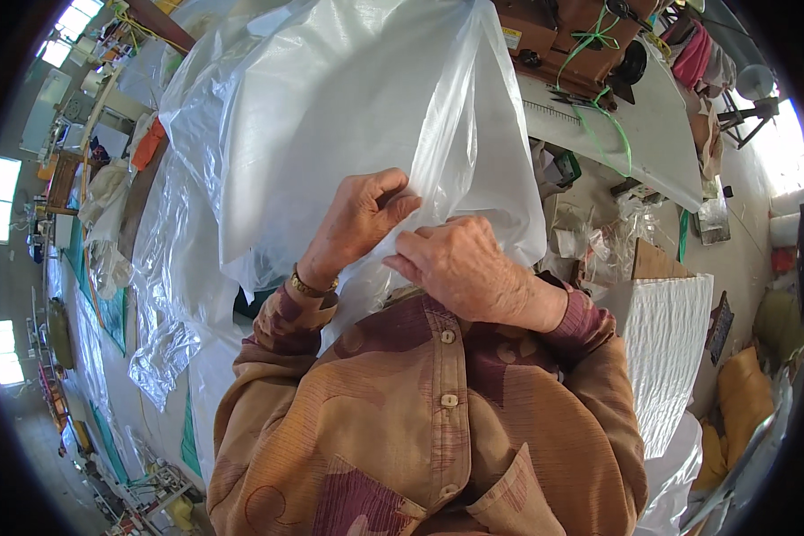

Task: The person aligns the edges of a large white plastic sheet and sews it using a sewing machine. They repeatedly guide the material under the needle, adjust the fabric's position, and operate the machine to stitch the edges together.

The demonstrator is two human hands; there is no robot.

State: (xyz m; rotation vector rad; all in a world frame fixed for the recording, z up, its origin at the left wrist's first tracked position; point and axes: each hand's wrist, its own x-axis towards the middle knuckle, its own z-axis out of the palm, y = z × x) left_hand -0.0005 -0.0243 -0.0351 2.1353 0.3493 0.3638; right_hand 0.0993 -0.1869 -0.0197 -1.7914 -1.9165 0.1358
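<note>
A large sheet of translucent white plastic film [322,116] spreads in front of me and drapes down toward my body. My left hand [362,217] is closed with thumb and fingers pinched at a gathered fold of the film. Just to its right and a little nearer, my right hand [470,268] is also closed, its thumb and forefinger on the same fold. The fold runs from between my hands up to the far edge of the view. My right fingertips are partly hidden by the back of the hand.
A brown sewing machine [545,45] with green string stands at the far right on a pale tabletop [661,134]. Scissors [582,100] lie beside it. A box with white ribbed covering [663,357] is near my right arm. More crumpled film [165,353] hangs at left.
</note>
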